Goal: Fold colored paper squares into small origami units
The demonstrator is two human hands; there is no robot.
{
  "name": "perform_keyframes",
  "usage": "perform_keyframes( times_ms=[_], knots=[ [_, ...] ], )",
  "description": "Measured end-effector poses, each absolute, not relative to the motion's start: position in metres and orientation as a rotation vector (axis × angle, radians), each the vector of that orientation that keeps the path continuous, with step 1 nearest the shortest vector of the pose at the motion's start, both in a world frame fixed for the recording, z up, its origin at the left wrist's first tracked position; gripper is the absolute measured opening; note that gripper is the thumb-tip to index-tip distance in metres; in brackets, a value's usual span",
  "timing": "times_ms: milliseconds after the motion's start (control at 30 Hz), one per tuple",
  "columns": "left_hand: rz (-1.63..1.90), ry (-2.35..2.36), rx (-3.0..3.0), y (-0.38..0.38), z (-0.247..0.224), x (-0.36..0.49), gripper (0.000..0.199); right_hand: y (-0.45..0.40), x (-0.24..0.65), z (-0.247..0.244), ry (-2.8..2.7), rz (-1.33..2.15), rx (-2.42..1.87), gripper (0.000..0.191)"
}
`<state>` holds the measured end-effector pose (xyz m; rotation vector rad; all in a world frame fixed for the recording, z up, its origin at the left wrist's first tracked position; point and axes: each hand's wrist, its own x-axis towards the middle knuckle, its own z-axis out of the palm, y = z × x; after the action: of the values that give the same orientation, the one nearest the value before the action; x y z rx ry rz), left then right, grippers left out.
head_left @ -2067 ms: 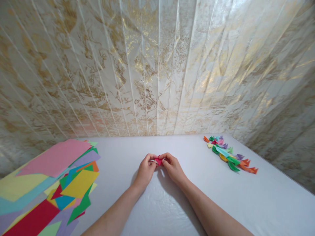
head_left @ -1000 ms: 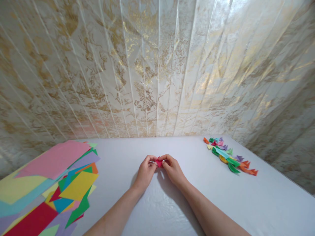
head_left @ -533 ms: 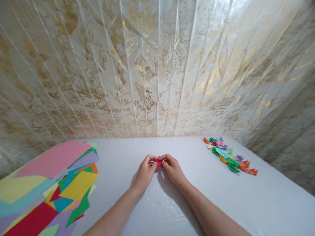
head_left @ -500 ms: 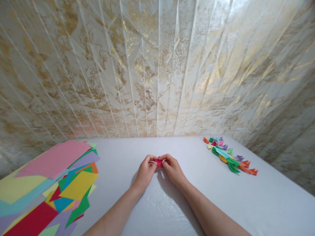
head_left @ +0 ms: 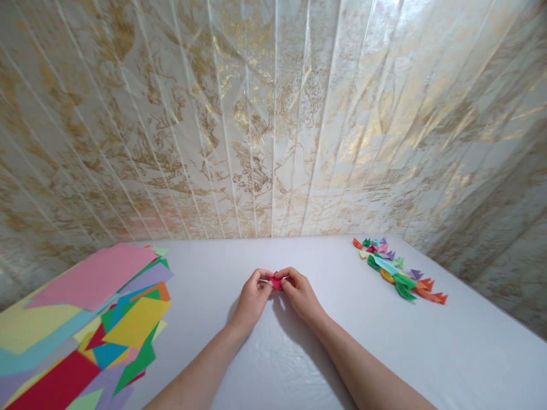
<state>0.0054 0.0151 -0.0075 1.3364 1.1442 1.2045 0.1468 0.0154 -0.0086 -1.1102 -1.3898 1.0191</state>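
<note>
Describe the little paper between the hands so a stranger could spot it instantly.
On the white table, look between the loose coloured sheets at left and the folded paper pieces at right. There, the left hand and right hand pinch a small pinkish-red paper. It's the only paper held; the rest lies on the table.

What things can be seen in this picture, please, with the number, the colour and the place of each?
Small paper piece: one, pinkish red, between both hands' fingertips
Paper sheets: many, overlapping, mixed colours, left side of the table
Folded paper pieces: more than ten, mixed colours, far right of the table
Table: one, white, below the hands
Backdrop: one, pale with gold pattern, behind the table
Left grip: one, bare, at the piece's left side
Right grip: one, bare, at its right side
</note>
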Motion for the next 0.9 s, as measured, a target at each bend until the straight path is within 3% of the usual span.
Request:
perform_keyframes(
  times_ms=[900],
  knots=[
    [1.252, 1.172, 1.385, 0.0179, -0.0134, 0.0064, 0.011, 0.0119, 0.1453, -0.007, -1.462, 0.964, -1.113, 0.019]
  ],
)
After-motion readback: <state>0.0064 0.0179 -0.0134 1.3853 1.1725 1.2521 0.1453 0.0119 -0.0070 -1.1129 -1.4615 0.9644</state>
